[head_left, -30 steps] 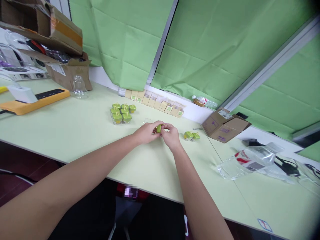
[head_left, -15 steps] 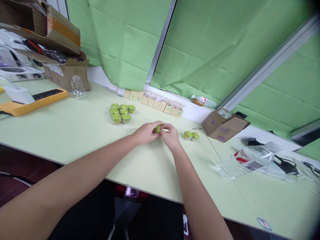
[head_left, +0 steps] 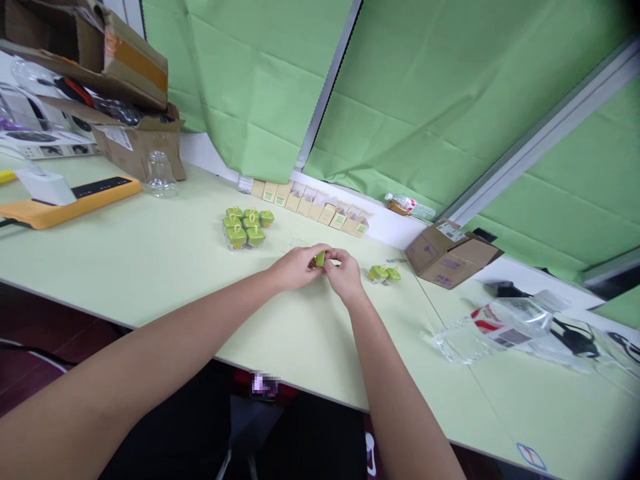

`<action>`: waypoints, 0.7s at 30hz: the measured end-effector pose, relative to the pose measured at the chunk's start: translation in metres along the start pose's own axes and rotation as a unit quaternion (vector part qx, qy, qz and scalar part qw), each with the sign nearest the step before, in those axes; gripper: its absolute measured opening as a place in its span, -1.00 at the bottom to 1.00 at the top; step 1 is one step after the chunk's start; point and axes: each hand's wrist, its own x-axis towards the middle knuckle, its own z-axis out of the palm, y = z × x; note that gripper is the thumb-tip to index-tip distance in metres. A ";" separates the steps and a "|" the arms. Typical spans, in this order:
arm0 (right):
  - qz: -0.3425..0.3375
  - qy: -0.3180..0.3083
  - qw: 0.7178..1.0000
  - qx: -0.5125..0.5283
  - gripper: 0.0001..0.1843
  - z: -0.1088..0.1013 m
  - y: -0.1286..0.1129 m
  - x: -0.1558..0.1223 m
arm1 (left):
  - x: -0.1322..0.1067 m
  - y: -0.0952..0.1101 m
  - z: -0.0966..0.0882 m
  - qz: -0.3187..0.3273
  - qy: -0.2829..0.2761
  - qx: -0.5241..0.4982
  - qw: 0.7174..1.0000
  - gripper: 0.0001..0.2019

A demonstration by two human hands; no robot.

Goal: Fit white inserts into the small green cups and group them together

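Note:
Above the middle of the table, my left hand (head_left: 297,267) is closed around a small container with a green lid (head_left: 321,259), mostly covered by the fingers. My right hand (head_left: 345,272) pinches the same green lid from the other side. To the left of my hands stands a cluster of several small clear containers with green lids and loop handles (head_left: 245,228). Two more green-lidded containers (head_left: 384,273) stand to the right of my right hand. A flat clear piece (head_left: 297,244) lies just behind my left hand.
A row of small cardboard boxes (head_left: 315,205) lines the back edge. An open carton (head_left: 450,253) and a large clear plastic bottle (head_left: 495,327) occupy the right. At left are a yellow-orange device (head_left: 95,201), a clear jar (head_left: 161,175) and stacked cartons (head_left: 140,147).
Both hands keep hold of the green-lidded container with almost the same grip. The whole view has shifted slightly, and the other things stay in place.

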 end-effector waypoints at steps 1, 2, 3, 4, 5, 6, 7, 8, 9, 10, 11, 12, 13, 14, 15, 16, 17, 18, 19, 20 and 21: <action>0.001 0.000 1.000 0.000 -0.80 0.000 0.000 0.000 | 0.000 0.000 0.000 0.000 -0.001 0.001 1.000 -0.48; 0.003 0.000 1.000 0.000 -0.80 0.000 0.001 0.000 | 0.000 0.000 0.000 -0.001 -0.001 0.002 1.000 -0.48; 0.003 0.000 1.000 0.001 -0.81 0.000 0.001 0.000 | 0.000 0.001 -0.001 -0.002 0.000 0.003 1.000 -0.48; 0.001 0.000 1.000 0.001 -0.81 0.000 0.001 0.000 | 0.000 0.001 -0.001 -0.002 0.000 0.003 1.000 -0.48; -0.001 0.001 1.000 0.001 -0.82 0.000 0.001 0.001 | 0.000 0.001 -0.001 -0.001 -0.001 0.002 1.000 -0.49; -0.004 0.002 1.000 0.001 -0.83 0.001 0.001 0.001 | 0.000 0.002 -0.001 -0.001 -0.001 0.000 1.000 -0.49; -0.008 0.003 1.000 0.001 -0.83 0.001 0.001 0.001 | 0.000 0.002 -0.001 0.000 -0.002 -0.003 1.000 -0.50; -0.010 0.004 1.000 0.001 -0.83 0.001 0.001 0.001 | 0.000 0.002 -0.002 -0.001 -0.002 -0.005 1.000 -0.50; -0.010 0.005 1.000 0.002 -0.83 0.001 0.001 0.001 | 0.000 0.003 -0.002 -0.002 -0.003 -0.006 1.000 -0.51; -0.010 0.006 1.000 0.002 -0.83 0.001 0.001 0.001 | 0.000 0.003 -0.002 -0.004 -0.003 -0.007 1.000 -0.51; -0.009 0.006 1.000 0.003 -0.84 0.001 0.000 0.001 | 0.000 0.003 -0.002 -0.006 -0.003 -0.007 1.000 -0.51; -0.007 0.005 1.000 0.004 -0.84 0.001 -0.001 0.001 | 0.000 0.003 -0.002 -0.008 -0.003 -0.007 1.000 -0.51; -0.003 0.004 1.000 0.006 -0.84 0.001 -0.001 0.000 | 0.000 0.003 -0.002 -0.010 -0.003 -0.008 1.000 -0.51; 0.003 0.001 1.000 0.008 -0.84 0.001 -0.002 0.000 | 0.000 0.003 -0.002 -0.010 -0.003 -0.009 1.000 -0.51; 0.010 -0.001 1.000 0.011 -0.83 0.000 -0.003 0.000 | 0.000 0.003 -0.002 -0.011 -0.003 -0.010 1.000 -0.52; 0.018 -0.003 1.000 0.016 -0.83 0.000 -0.004 -0.001 | 0.000 0.003 -0.002 -0.011 -0.004 -0.012 1.000 -0.52; 0.025 -0.005 0.999 0.021 -0.82 0.000 -0.005 -0.001 | 0.000 0.003 -0.002 -0.012 -0.004 -0.014 1.000 -0.52; 0.029 -0.007 0.999 0.025 -0.81 0.000 -0.006 -0.001 | -0.001 0.003 -0.002 -0.013 -0.004 -0.015 1.000 -0.51; 0.028 -0.008 0.999 0.026 -0.81 -0.001 -0.006 -0.001 | -0.001 0.003 -0.002 -0.013 -0.004 -0.017 1.000 -0.51; 0.024 -0.008 0.999 0.025 -0.81 -0.001 -0.006 -0.001 | -0.001 0.003 -0.002 -0.013 -0.003 -0.019 1.000 -0.51; 0.018 -0.008 1.000 0.021 -0.80 -0.001 -0.006 -0.001 | -0.001 0.003 -0.002 -0.013 -0.002 -0.022 1.000 -0.52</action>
